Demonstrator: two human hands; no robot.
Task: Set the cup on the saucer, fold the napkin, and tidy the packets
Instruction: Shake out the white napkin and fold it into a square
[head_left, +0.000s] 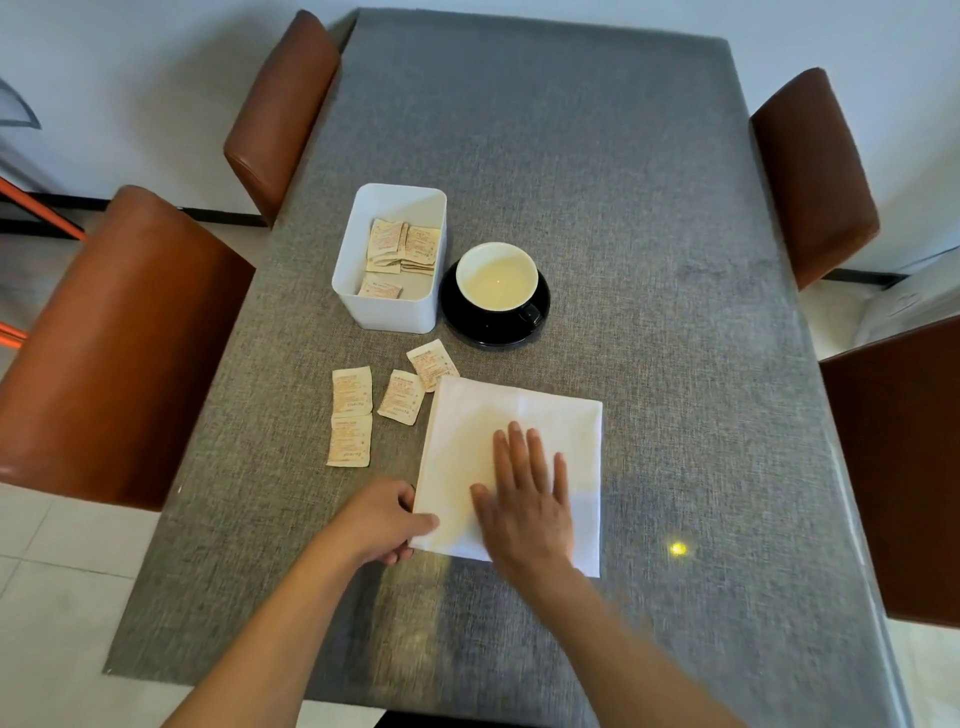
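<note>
- Right hand (524, 499) lies flat, fingers spread, on the white napkin (540, 415); left hand (384, 519) pinches its near-left edge.
- Four loose packets (352, 391) lie left of the napkin on the tabletop (649, 260).
- Beyond the napkin, a white bin (384, 306) holds more packets; beside it, the cup (496, 278) sits on the black saucer (493, 332).

The white-lined cup (496, 278) sat upright on the black saucer (493, 328). The white napkin (519, 415) lay flat, folded square. Four tan packets (352, 391) lay loose left of it, one touching its corner.
</note>
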